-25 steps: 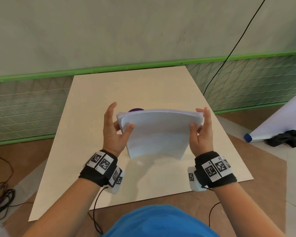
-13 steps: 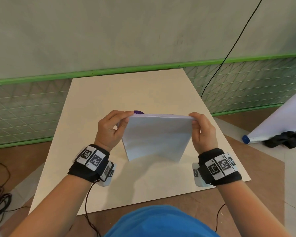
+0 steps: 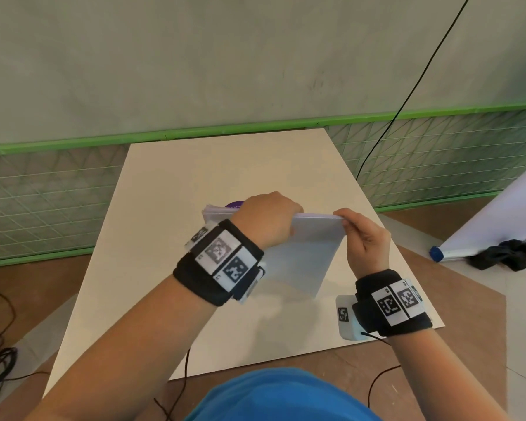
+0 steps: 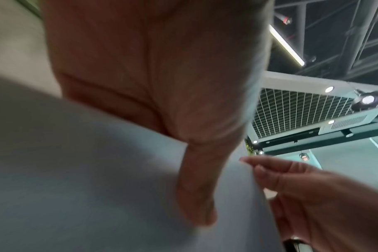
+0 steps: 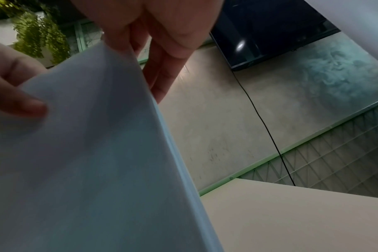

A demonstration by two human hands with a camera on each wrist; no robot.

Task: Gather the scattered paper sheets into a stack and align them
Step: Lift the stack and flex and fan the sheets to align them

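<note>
The paper stack (image 3: 301, 256) stands on edge at the centre of the table (image 3: 170, 208), probably so its lower edge squares against the surface. The left hand (image 3: 266, 221) clasps the top edge at ten o'clock while the right hand (image 3: 366, 238) pinches the two o'clock corner, steadying it.

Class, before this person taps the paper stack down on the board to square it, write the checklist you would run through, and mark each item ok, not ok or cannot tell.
1. Left hand grips the paper stack over its top edge: ok.
2. Right hand pinches the top right corner, thumb in front, fingers behind: ok.
3. All sheets gathered, none loose on the white board: ok.
4. Right side edges flush: cannot tell; the right wrist view shows slight stepping, blurred.
5. Top left corner aligned: not ok; sheet edges fan out there.
6. Purple object behind the stack is out of the way: cannot tell, mostly hidden.
</note>
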